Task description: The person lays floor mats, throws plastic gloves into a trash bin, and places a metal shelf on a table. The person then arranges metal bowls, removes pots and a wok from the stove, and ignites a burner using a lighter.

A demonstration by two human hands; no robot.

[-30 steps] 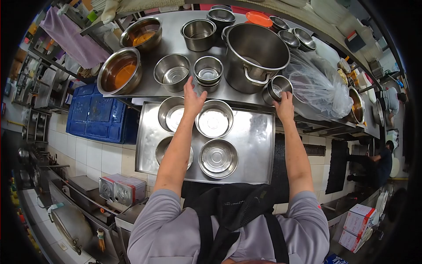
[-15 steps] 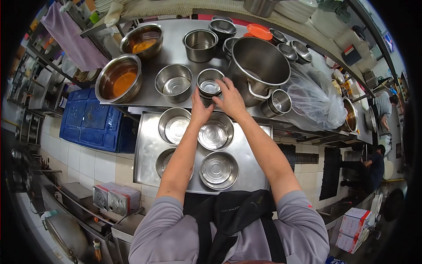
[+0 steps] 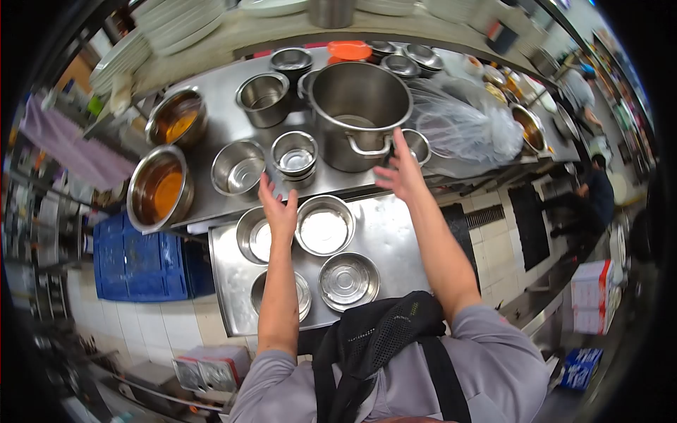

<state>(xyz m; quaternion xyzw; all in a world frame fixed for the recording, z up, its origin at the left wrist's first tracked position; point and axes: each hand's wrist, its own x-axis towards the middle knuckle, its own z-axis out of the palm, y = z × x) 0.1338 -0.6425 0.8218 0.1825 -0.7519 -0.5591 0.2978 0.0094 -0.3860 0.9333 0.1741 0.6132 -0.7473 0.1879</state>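
My left hand (image 3: pixel 280 209) is empty with its fingers apart, over the near edge of the steel table, just below a stack of small bowls (image 3: pixel 295 154) and right of a steel pot (image 3: pixel 238 168). My right hand (image 3: pixel 404 171) is raised with fingers spread and holds nothing; it is in front of the large two-handled pot (image 3: pixel 360 96) and left of a small container (image 3: pixel 417 146), which it partly hides. Below, a metal tray (image 3: pixel 395 257) carries several round pans, among them one at the front right (image 3: pixel 348 281). My left arm covers parts of the two left pans.
Two bowls with orange liquid (image 3: pixel 166 194) stand at the table's left. A clear plastic bag (image 3: pixel 469 130) lies to the right. A blue crate (image 3: pixel 144 259) sits on the floor at left. Plates (image 3: pixel 176 25) are on the shelf above. A person (image 3: pixel 596 192) is at far right.
My right hand has moved from the small bowl stack to the right, in front of the large pot. My left hand has drawn back from the stack. The camera view has turned.
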